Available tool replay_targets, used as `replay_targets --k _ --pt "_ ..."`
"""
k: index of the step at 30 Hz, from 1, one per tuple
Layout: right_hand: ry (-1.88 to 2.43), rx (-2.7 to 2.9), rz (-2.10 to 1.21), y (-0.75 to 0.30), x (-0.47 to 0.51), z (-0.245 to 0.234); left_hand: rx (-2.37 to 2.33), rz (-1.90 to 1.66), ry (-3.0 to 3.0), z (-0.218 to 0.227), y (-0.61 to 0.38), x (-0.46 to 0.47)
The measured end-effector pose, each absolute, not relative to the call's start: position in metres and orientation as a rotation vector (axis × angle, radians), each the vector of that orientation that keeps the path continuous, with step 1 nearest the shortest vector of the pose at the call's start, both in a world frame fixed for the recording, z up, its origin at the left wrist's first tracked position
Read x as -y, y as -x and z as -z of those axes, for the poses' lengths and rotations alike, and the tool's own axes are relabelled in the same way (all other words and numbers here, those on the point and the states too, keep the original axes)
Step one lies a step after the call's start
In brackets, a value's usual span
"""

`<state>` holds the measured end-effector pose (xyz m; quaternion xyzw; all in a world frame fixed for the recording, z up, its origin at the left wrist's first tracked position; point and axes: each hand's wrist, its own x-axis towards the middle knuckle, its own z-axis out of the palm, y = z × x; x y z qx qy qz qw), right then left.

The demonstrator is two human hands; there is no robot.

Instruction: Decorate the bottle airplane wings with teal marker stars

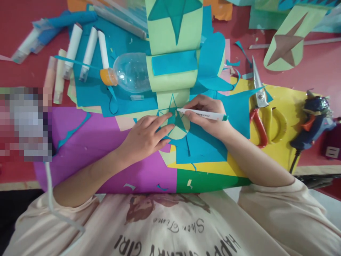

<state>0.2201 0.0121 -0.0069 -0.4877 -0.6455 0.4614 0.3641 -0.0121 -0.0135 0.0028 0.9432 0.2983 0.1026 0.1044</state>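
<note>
My right hand (206,112) grips a white marker (205,115) with a teal end, its tip on a star (181,122) outlined on a pale green paper strip (178,134). Part of the star is coloured teal. Fingers spread, my left hand (150,133) lies flat and presses the strip's left side. Beyond my hands, the strip wraps around a clear plastic bottle (131,73) with an orange cap (108,77), lying on its side. A blue paper rectangle (174,63) sits on the wrapped part, and a finished teal star (176,14) shows farther up.
Scissors (259,99) with red and yellow handles lie at right, beside a blue glue gun (313,122). Several markers (89,53) are at upper left. Blue paper (202,149) and purple sheet (149,170) cover the near table. A paper piece with a brown star (287,44) lies upper right.
</note>
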Motion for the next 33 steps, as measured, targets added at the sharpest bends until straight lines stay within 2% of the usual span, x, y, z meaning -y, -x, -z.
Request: replay_targets --k 33 --pt "1.255 1.728 -1.098 -0.2213 -0.0126 0.0095 -0.881 -0.279 -2.848 -0.0038 0.0119 0.0131"
